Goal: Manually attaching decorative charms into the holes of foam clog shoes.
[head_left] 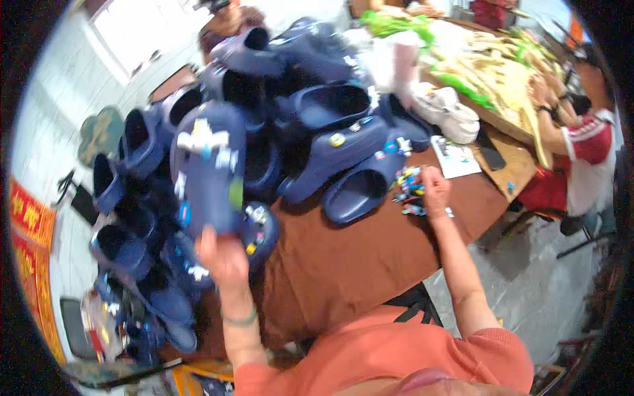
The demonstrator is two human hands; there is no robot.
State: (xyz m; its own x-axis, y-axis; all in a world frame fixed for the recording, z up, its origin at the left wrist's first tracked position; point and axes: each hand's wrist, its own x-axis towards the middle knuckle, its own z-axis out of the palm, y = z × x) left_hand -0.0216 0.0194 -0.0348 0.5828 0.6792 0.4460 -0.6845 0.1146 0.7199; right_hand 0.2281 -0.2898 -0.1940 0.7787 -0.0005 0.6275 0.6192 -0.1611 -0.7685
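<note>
My left hand (226, 261) grips one end of a navy blue clog (210, 173), held up at the edge of a large heap. Its upper carries white, blue and green charms; it is slightly blurred. My right hand (434, 188) has its fingers drawn together at a small pile of colourful shoe charms (411, 183) on the brown cloth. What those fingers hold, if anything, is too small to tell. Just left of the charm pile lies a navy clog (356, 195) with its opening toward me, and another clog (337, 155) rests behind it.
Many navy clogs (139, 142) are heaped across the left and back of the brown-covered table (343, 270). White clogs (446, 112), a printed sheet (457, 157) and a dark phone (489, 150) lie at right. Beyond, people sit around a tray (492, 79) of yellowish pieces.
</note>
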